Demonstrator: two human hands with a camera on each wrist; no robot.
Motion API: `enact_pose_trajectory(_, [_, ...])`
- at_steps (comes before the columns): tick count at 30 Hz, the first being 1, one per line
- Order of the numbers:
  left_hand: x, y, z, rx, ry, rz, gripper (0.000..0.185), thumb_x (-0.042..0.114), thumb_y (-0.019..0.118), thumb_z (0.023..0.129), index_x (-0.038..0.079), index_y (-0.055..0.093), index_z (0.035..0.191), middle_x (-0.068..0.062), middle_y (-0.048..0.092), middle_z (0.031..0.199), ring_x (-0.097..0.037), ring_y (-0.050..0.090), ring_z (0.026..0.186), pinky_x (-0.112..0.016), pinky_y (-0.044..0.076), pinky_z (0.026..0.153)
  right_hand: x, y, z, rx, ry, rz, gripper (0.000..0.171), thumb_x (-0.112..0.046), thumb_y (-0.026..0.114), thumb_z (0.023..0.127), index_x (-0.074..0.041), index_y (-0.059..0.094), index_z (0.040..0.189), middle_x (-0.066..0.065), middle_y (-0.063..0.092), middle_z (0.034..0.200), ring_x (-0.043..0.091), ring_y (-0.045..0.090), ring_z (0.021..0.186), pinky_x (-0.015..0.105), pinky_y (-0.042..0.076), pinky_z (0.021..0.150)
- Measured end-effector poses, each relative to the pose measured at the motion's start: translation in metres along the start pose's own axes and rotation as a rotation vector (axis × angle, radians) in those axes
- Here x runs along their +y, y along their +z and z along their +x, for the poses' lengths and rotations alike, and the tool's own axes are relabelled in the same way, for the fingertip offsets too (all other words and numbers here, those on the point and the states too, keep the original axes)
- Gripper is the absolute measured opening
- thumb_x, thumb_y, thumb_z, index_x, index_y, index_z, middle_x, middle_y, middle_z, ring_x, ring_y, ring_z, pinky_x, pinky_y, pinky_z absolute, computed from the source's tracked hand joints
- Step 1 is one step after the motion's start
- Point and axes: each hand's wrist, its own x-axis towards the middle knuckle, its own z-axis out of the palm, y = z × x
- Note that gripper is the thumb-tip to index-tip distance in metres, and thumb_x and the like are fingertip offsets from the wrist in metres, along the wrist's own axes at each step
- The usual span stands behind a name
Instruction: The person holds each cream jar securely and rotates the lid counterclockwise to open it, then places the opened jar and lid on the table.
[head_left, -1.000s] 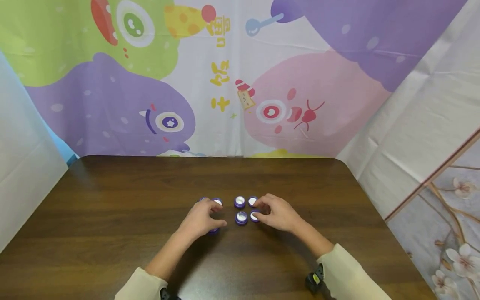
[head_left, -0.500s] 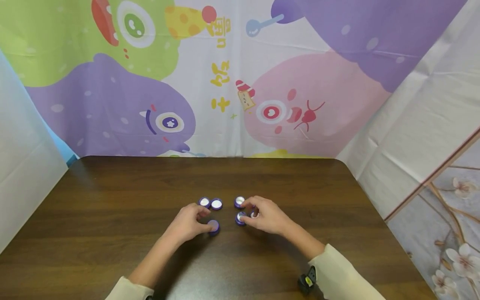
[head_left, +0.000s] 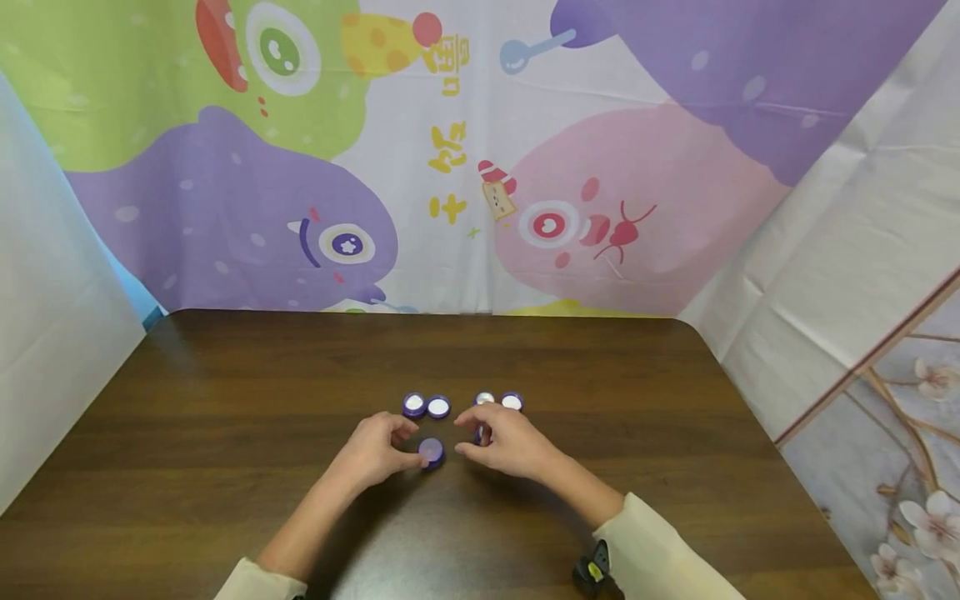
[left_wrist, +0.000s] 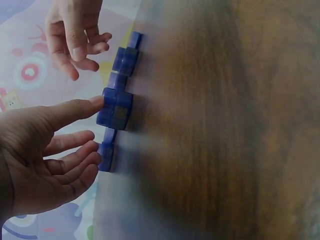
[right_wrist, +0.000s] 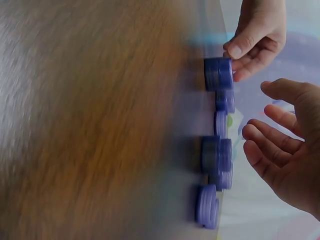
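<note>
My left hand is beside a small round purple jar with a clear-looking purple top. Its thumb tip touches the jar's upper edge, and the other fingers curve loosely around no object in the left wrist view. My right hand hovers over the right-hand group with thumb and fingers spread, holding nothing. It hides most of a purple piece beneath it. Behind the left hand are a jar with white inside and a lid, white side up.
Beyond my right hand are a partly covered jar and another white-faced purple lid. The brown wooden table ends at a cartoon-printed cloth hanging behind it.
My left hand has moved left and nearer, uncovering the back-left pieces and the front jar. My right hand has shifted left from the right-hand lids, uncovering the back-right one. The head view shifts slightly.
</note>
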Motion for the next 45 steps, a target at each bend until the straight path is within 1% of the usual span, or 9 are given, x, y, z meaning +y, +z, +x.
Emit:
enact_pose_trajectory(7, [-0.002,0.003,0.000,-0.002,-0.004,-0.014,0.042,0.017,0.084,0.065,0.002,0.067,0.101,-0.009,0.064,0.094,-0.019,0.059,0.085,-0.036,0.051,0.078,-0.005,0.007,0.002,-0.019,0.013,0.006,0.031,-0.021,0.070,0.084,-0.006,0.063,0.110,0.005,0.066,0.099,0.015,0.060,0.076,0.015,0.047,0.064])
enact_pose_trajectory(13, [-0.003,0.006,0.000,-0.005,0.001,-0.015,0.042,0.017,0.084,0.065,0.002,0.068,0.100,-0.008,0.065,0.092,-0.020,0.060,0.084,-0.036,0.051,0.078,-0.006,0.014,0.005,-0.019,0.018,0.005,0.034,-0.018,0.070,0.083,-0.005,0.061,0.113,0.006,0.066,0.104,0.014,0.061,0.077,0.014,0.047,0.066])
enact_pose_trajectory(16, [-0.003,0.008,0.001,-0.006,0.006,-0.019,0.042,0.016,0.085,0.064,0.002,0.068,0.100,-0.007,0.064,0.090,-0.019,0.060,0.083,-0.035,0.051,0.077,-0.005,0.018,0.006,-0.013,0.030,0.018,0.035,-0.017,0.071,0.083,-0.005,0.061,0.113,0.007,0.066,0.103,0.012,0.060,0.076,0.014,0.048,0.066])
enact_pose_trajectory(22, [-0.004,0.011,0.001,-0.008,0.023,0.000,0.040,0.015,0.085,0.064,0.002,0.068,0.098,-0.006,0.063,0.087,-0.018,0.058,0.080,-0.033,0.051,0.074,-0.006,0.023,0.007,-0.020,0.048,0.047,0.035,-0.015,0.071,0.083,-0.004,0.061,0.114,0.009,0.065,0.099,0.005,0.056,0.070,0.013,0.047,0.061])
enact_pose_trajectory(27, [-0.006,0.012,0.001,-0.010,0.028,0.013,0.040,0.014,0.085,0.063,0.002,0.068,0.097,-0.005,0.062,0.085,-0.017,0.057,0.079,-0.031,0.050,0.072,-0.008,0.027,0.009,-0.020,0.050,0.042,0.035,-0.015,0.071,0.082,-0.003,0.061,0.113,0.009,0.065,0.096,0.005,0.056,0.069,0.013,0.047,0.061])
enact_pose_trajectory(32, [-0.007,0.015,0.001,-0.019,0.023,-0.004,0.038,0.012,0.085,0.063,0.002,0.068,0.096,-0.004,0.061,0.084,-0.016,0.057,0.078,-0.030,0.049,0.071,-0.010,0.030,0.011,-0.051,0.087,0.039,0.036,-0.016,0.071,0.082,-0.003,0.061,0.114,0.007,0.065,0.093,0.002,0.055,0.067,0.012,0.046,0.059])
enact_pose_trajectory(40, [-0.006,0.016,0.002,-0.018,0.024,-0.030,0.034,0.010,0.084,0.063,0.002,0.068,0.091,-0.004,0.061,0.081,-0.014,0.057,0.076,-0.029,0.049,0.070,-0.010,0.035,0.015,-0.057,0.068,0.035,0.035,-0.012,0.071,0.081,-0.001,0.062,0.113,0.006,0.065,0.086,0.001,0.053,0.062,0.013,0.045,0.055])
enact_pose_trajectory(45, [-0.006,0.017,0.002,-0.018,0.054,-0.035,0.031,0.008,0.084,0.062,0.002,0.068,0.089,-0.004,0.060,0.080,-0.014,0.056,0.075,-0.026,0.047,0.066,-0.010,0.037,0.015,-0.076,0.087,0.045,0.035,-0.013,0.071,0.081,-0.003,0.062,0.114,0.003,0.064,0.085,-0.001,0.052,0.062,0.013,0.045,0.054])
